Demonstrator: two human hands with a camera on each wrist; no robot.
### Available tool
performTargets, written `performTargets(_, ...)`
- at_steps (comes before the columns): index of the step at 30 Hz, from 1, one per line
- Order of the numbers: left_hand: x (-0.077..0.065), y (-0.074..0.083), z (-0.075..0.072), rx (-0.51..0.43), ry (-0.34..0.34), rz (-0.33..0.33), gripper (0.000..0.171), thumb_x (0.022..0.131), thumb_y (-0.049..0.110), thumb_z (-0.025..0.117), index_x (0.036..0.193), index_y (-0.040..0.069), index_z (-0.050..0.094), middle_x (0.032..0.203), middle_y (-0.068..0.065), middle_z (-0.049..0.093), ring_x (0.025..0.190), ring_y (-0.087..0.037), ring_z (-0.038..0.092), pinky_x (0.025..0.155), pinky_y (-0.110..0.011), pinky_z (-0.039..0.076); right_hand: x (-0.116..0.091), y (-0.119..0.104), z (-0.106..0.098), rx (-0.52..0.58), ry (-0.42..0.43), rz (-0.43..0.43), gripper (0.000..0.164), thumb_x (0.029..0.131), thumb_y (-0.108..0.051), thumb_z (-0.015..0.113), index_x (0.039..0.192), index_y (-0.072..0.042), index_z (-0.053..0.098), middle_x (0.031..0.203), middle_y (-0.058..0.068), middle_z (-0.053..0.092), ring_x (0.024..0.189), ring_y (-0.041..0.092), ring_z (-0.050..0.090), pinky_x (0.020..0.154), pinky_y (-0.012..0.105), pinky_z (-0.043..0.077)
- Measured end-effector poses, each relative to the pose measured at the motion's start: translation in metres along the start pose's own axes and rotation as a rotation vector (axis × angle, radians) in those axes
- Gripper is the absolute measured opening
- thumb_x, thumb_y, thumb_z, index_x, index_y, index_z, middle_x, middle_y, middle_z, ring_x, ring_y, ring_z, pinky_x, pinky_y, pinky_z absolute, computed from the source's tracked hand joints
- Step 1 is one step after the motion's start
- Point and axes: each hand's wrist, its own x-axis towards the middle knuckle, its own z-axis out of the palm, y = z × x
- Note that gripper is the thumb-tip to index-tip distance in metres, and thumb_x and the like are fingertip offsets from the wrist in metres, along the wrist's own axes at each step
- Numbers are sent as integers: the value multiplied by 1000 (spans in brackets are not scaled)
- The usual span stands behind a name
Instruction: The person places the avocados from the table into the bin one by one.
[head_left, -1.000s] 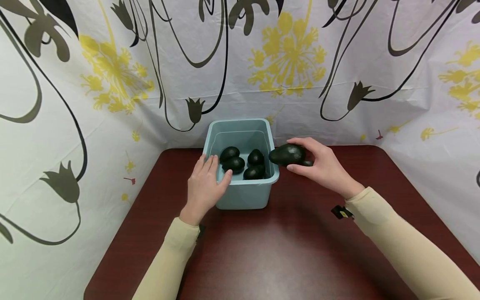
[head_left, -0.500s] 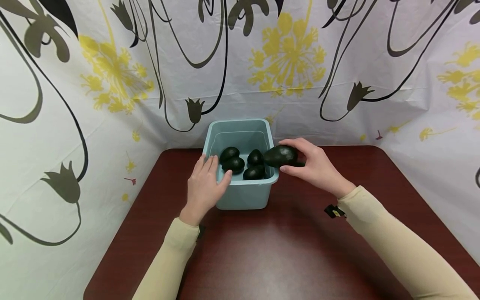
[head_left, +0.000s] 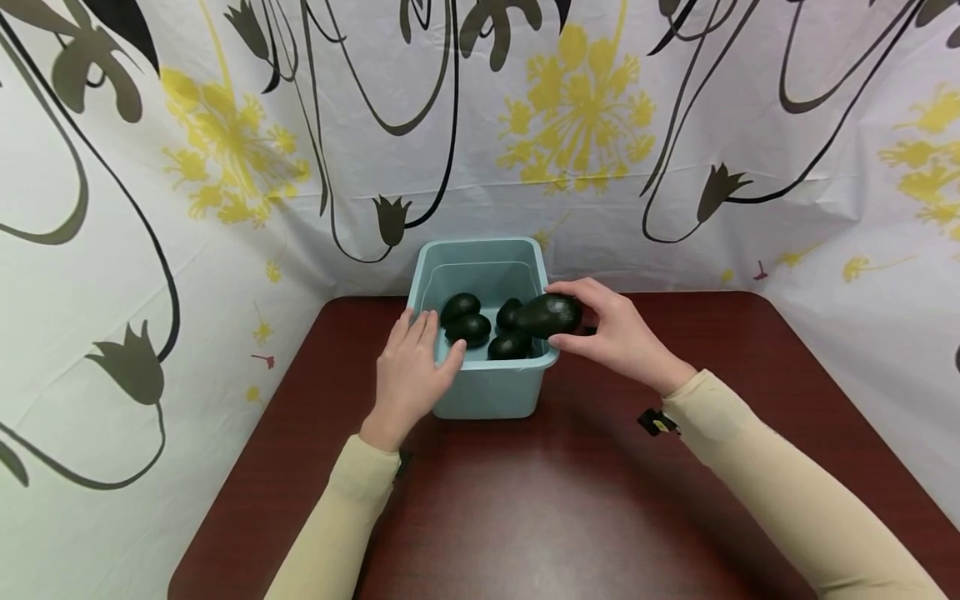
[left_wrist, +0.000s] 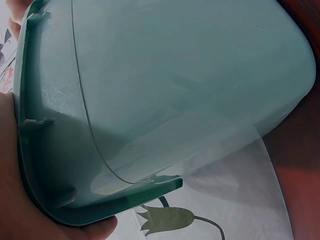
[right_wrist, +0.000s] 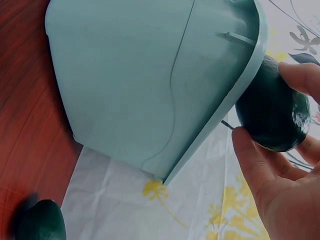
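A pale blue-green plastic bin (head_left: 487, 392) stands on the table, with several dark green avocados (head_left: 468, 330) lying inside. My right hand (head_left: 618, 333) holds another avocado (head_left: 550, 316) between thumb and fingers, over the bin's right rim. In the right wrist view, that avocado (right_wrist: 274, 107) is beside the rim, partly hidden by it. My left hand (head_left: 408, 375) rests over the bin's front left corner, its fingers extended and thumb at the front rim. The left wrist view shows that hand against the rim (left_wrist: 37, 200).
One more avocado (right_wrist: 41, 222) lies low in the right wrist view, against the table side; the head view shows just a dark bit behind my right hand. The dark red table (head_left: 525, 500) backs onto a patterned cloth (head_left: 600, 217).
My right hand has moved left with its avocado, from outside the right rim to over the bin's right side. My left hand and the bin have stayed in place.
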Motion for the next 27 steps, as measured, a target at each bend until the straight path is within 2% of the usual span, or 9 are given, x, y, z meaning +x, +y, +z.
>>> performTargets(5, 0, 0, 1, 3, 1, 3, 69, 99, 54, 48, 139, -2, 58, 140, -17, 58, 140, -36, 41, 105, -51, 44, 0, 0, 2, -18, -13, 11, 63, 82, -37, 84, 138, -40, 56, 126, -15, 56, 102, 8, 59, 83, 38, 56)
performTargets(13, 0, 0, 1, 17, 15, 19, 67, 99, 53, 49, 135, -1, 62, 137, -17, 60, 138, -37, 42, 105, -51, 44, 5, 2, 7, -49, -34, -6, 63, 84, -44, 81, 140, -42, 53, 128, -17, 55, 98, 9, 55, 76, 41, 53)
performTargets(21, 0, -1, 2, 9, -8, -1, 65, 99, 54, 48, 132, 1, 65, 138, -17, 60, 139, -36, 41, 103, -53, 46, 11, 3, 11, -49, -54, -3, 62, 84, -43, 81, 139, -43, 53, 128, -18, 54, 96, 9, 54, 75, 33, 49)
performTargets(27, 0, -1, 1, 10, 9, 11, 64, 99, 53, 49, 131, 1, 66, 137, -18, 60, 139, -36, 41, 103, -53, 46, 13, 2, 13, -69, -62, -14, 62, 84, -47, 80, 140, -44, 52, 130, -19, 53, 94, 10, 51, 72, 34, 46)
